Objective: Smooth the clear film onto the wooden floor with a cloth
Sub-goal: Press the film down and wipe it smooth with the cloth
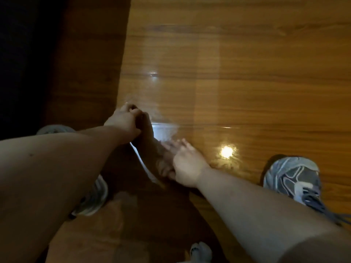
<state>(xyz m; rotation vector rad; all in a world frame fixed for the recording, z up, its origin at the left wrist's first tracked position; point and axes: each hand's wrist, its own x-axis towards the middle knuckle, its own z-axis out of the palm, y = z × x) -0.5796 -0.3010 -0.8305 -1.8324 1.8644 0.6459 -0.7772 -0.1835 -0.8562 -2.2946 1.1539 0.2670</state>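
Observation:
The clear film lies as a glossy strip on the wooden floor, running away from my hands. My left hand pinches the film's near left edge, fingers curled, just above the floor. A pale strip of the film's edge or backing hangs down from it between my hands. My right hand lies blurred on a dark bunched cloth, fingers stretched forward, pressing it onto the film's near end.
A dark shadowed band covers the floor on the left. Grey sneakers stand close by: one at the right, one under my left forearm, another behind it. A lamp glare shines on the floor.

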